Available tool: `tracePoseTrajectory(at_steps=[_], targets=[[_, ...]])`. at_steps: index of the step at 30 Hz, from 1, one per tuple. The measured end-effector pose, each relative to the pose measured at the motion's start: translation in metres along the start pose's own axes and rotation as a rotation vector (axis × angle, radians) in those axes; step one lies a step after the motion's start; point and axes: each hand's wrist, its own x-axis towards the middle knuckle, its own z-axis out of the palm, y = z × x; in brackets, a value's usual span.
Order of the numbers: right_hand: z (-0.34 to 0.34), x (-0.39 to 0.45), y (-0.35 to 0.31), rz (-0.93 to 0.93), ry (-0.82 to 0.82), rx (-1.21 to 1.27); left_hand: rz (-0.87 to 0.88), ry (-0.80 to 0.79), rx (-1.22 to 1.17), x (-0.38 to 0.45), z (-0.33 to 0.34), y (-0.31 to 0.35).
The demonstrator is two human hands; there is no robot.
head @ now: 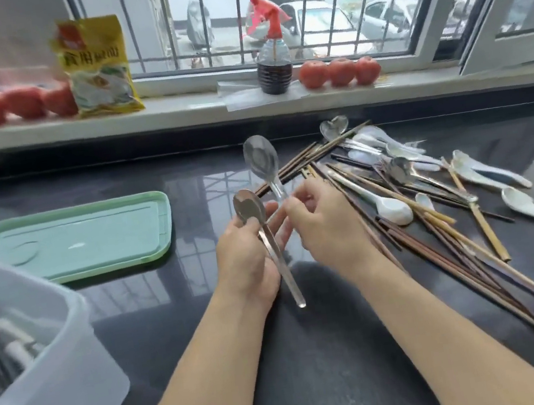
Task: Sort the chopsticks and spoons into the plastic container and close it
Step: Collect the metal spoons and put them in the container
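My left hand (246, 257) grips a metal spoon (249, 206), my right hand (322, 225) pinches a clear spoon (260, 158); both point to twelve o'clock. The plastic container (56, 355) sits at eight o'clock, nearer my left.

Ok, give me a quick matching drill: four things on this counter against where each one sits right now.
Things:
1. green lid
2. metal spoon
3. clear spoon
4. spray bottle

Places:
A. on the windowsill
B. flat on the counter
C. in the right hand
D. in the left hand

Pairs: 1-B, 2-D, 3-C, 4-A
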Motion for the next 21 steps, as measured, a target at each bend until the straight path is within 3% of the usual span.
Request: tracePoseTrajectory(at_steps=[5,10,15,21], targets=[[-0.001,-0.019,0.024,0.004,-0.032,-0.093,0.017,0.018,-0.040,0.010,-0.009,0.004],[0.014,-0.019,0.027,0.034,-0.012,-0.170,-0.101,0.012,-0.049,0.007,-0.001,0.000],[0.014,-0.019,0.030,0.002,-0.022,-0.223,-0.041,-0.002,0.110,0.004,0.002,-0.006],[-0.021,-0.010,0.025,-0.020,0.283,-0.014,0.010,0.000,0.040,0.004,0.001,-0.002]])
